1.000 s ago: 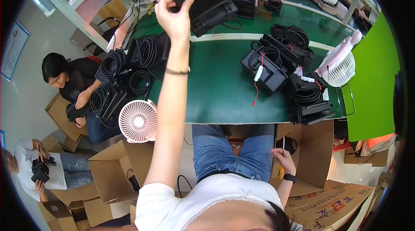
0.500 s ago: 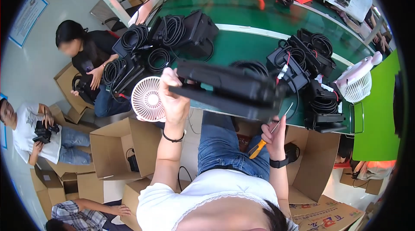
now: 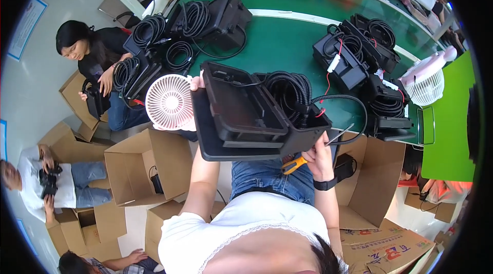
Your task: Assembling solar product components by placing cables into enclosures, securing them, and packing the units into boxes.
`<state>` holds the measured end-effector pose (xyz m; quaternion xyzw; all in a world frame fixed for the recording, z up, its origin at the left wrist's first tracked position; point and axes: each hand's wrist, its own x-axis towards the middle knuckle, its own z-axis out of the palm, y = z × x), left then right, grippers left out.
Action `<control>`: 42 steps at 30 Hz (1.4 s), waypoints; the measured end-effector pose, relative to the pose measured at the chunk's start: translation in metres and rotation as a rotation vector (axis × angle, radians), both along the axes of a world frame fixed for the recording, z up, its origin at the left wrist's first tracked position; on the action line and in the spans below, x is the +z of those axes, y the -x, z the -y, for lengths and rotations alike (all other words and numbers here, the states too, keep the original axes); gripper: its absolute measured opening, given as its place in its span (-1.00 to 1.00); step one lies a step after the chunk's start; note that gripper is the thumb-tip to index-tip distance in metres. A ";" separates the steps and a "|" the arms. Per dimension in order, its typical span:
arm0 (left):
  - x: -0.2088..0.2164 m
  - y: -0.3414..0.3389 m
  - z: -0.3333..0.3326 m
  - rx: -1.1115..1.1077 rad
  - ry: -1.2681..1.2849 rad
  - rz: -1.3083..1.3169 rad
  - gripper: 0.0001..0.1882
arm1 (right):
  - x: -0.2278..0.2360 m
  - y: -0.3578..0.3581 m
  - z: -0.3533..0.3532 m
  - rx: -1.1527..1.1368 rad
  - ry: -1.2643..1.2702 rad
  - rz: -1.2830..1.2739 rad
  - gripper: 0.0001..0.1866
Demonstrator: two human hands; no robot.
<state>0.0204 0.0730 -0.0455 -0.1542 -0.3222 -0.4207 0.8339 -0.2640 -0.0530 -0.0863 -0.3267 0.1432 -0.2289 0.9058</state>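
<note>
Over the near edge of the table I hold an open black plastic case (image 3: 303,138), its lid part (image 3: 241,112) swung out to the left. Coiled black corrugated tubing (image 3: 290,92) fills the case's right part, and one length loops out to the right. My left hand (image 3: 196,83) grips the left edge of the lid; most of its fingers are hidden behind it. At the lower right corner of the case, my right hand (image 3: 320,159) is closed around a screwdriver (image 3: 295,165) with an orange-yellow handle, its thin shaft pointing up and right. Those fingers also touch the case.
Black cases with coiled cables (image 3: 221,20) stand at the table's left, and more (image 3: 354,61) at its right. A pink fan (image 3: 169,102) is beside my left hand; another fan (image 3: 429,86) stands far right. Open cardboard boxes (image 3: 128,171) flank me. Several people sit at the left.
The case has tilted and come lower, so its inside and the coiled tubing now show. My right hand, still with the screwdriver, has moved to the case's lower corner.
</note>
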 end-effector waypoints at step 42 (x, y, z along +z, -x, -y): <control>-0.071 -0.024 0.094 0.863 -1.355 0.304 -0.41 | 0.004 -0.006 0.006 0.055 1.621 -0.705 -0.75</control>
